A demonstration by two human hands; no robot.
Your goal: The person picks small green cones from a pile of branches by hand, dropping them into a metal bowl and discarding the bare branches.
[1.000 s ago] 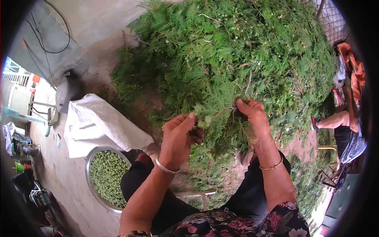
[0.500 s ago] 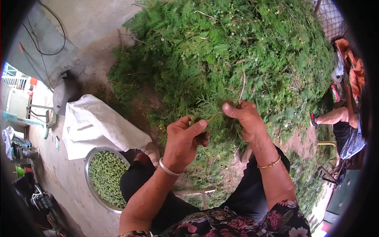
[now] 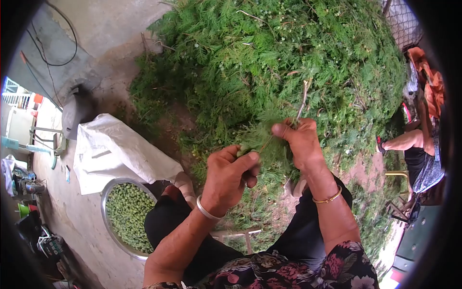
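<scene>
Between my two hands is a leafy evergreen branch (image 3: 302, 101), its bare woody end pointing up past my right hand (image 3: 299, 139). The fingers of that hand are closed round the stem, thumb on top. Green sprays by the hands are blurred. My left hand (image 3: 230, 169), wearing a silver bangle, pinches at the branch's leafy part; something small and green shows at its fingertips, too hidden to name. Behind both hands rises a large heap of cut evergreen branches (image 3: 269, 53). A round metal basin (image 3: 104, 212) of small green cones (image 3: 127, 214) stands beside my left knee.
A white sack (image 3: 115, 154) lies on the concrete floor above the basin. Another person (image 3: 409, 142) sits at the right edge of the heap. Orange cloth (image 3: 428, 79) hangs near them. A black cable (image 3: 72, 53) loops at upper left, and wire mesh (image 3: 402, 24) borders the upper right.
My left hand has shifted slightly right and down, closer to the right hand. The branch's bare end has tilted a little to the right. The right hand has barely moved.
</scene>
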